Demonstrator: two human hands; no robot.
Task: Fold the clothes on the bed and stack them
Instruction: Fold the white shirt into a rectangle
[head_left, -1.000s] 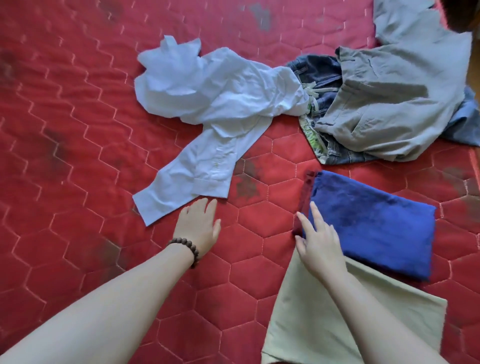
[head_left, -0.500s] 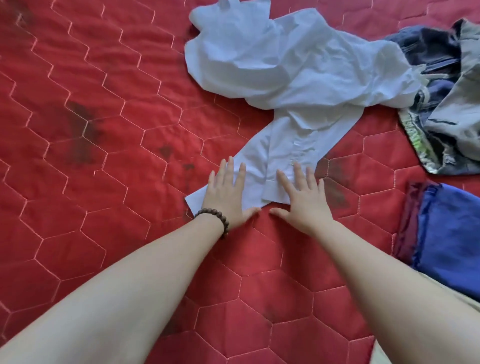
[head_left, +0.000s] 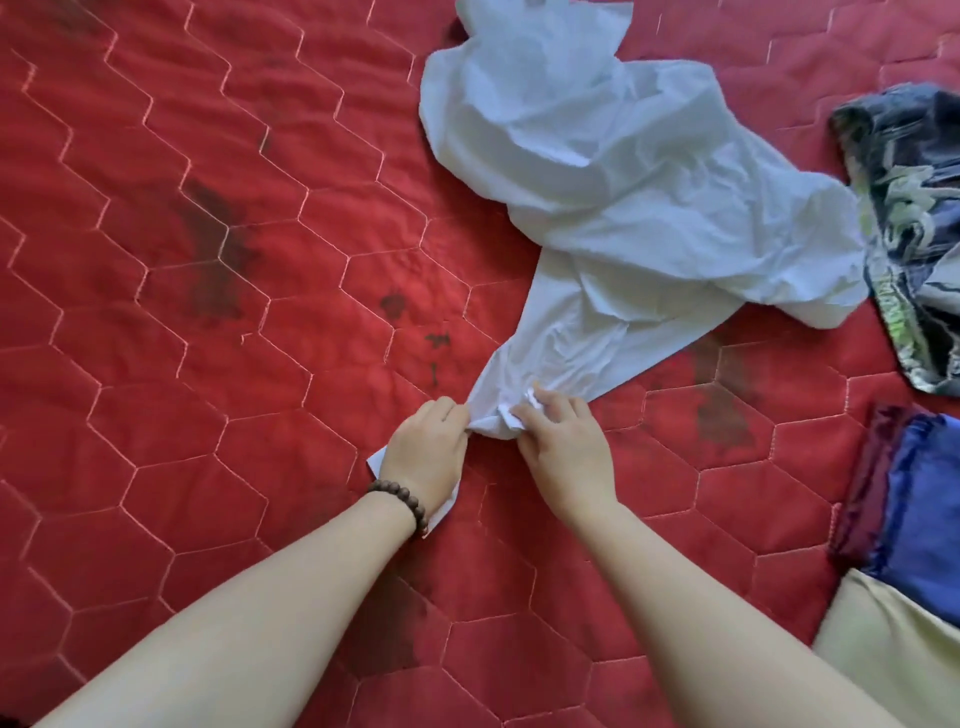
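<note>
Person, two bare forearms, no sleeves in view.
Left wrist: one bracelet of round dark brown wooden beads (head_left: 402, 500), single strand, snug behind the left hand (head_left: 427, 453). Right hand (head_left: 563, 448) and wrist: nothing worn, no rings visible.

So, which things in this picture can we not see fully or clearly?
- White shirt: head view, its top is cut off by the upper edge; the cuff end lies under the left hand and right hand.
- Patterned dark garment: cut off by the right edge, so its type is unclear.
- Folded blue garment and cream garment: cut off at the right edge.
- Bed: its edges are out of frame.
</note>
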